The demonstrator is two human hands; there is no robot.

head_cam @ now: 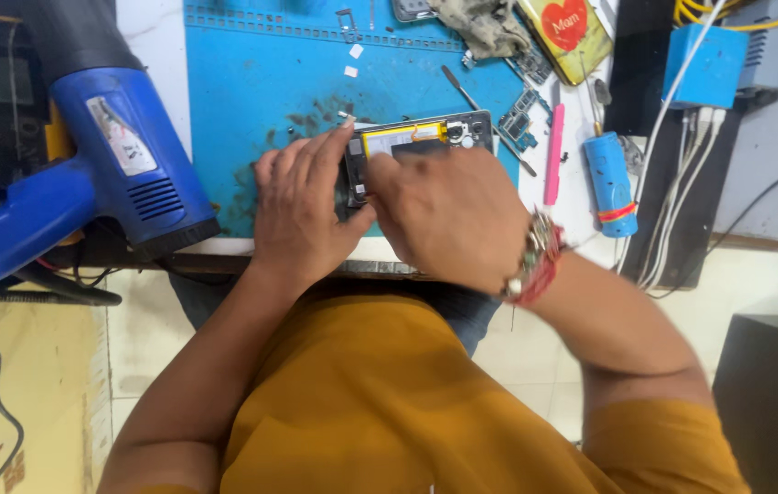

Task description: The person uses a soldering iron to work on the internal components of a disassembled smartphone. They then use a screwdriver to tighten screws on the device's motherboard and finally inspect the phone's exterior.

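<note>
Here both hands (380,206) press an opened phone (421,137) on a blue mat (252,82).

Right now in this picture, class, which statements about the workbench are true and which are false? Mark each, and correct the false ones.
1. Both hands rest on the opened phone. True: the left hand and the right hand both lie on it.
2. The phone lies on a red mat. False: it lies on the blue mat.
3. A blue heat gun stands to the left of the hands. True.
4. The pink tool is held in the right hand. False: it lies on the bench, apart from both hands.
5. The right wrist wears a bracelet. True.
</note>
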